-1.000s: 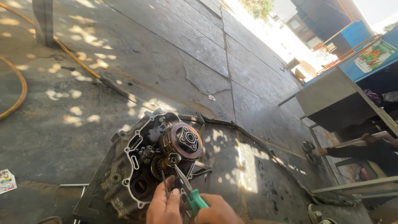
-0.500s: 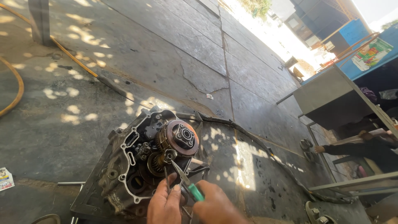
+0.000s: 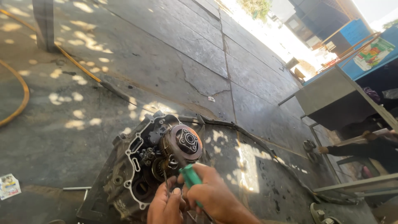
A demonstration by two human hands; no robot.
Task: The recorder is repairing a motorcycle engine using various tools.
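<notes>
Both hands grip green-handled pliers [image 3: 190, 176] — right hand [image 3: 215, 195] wrapped round the handle, left hand [image 3: 166, 205] pinching alongside — tips probing beside the clutch [image 3: 184, 143] of the opened engine [image 3: 141, 174] on the floor. Next likely needs a firm, steady pull.

Outdoor work yard, daylight.
- Floor: grey concrete slabs [image 3: 166, 54], cracked, seams running toward 1 o'clock; dappled sun patches at 9 and 10 o'clock.
- Yellow hose [image 3: 18, 89], curving along 9 o'clock.
- Dark post [image 3: 43, 25], 11 o'clock.
- Grey metal table [image 3: 331, 99], 3 o'clock.
- Blue wall [image 3: 356, 33] with colourful poster [image 3: 373, 52], 2 o'clock.
- Paper scrap [image 3: 8, 186], 8 o'clock.
- Glare strongest at 1 o'clock.
</notes>
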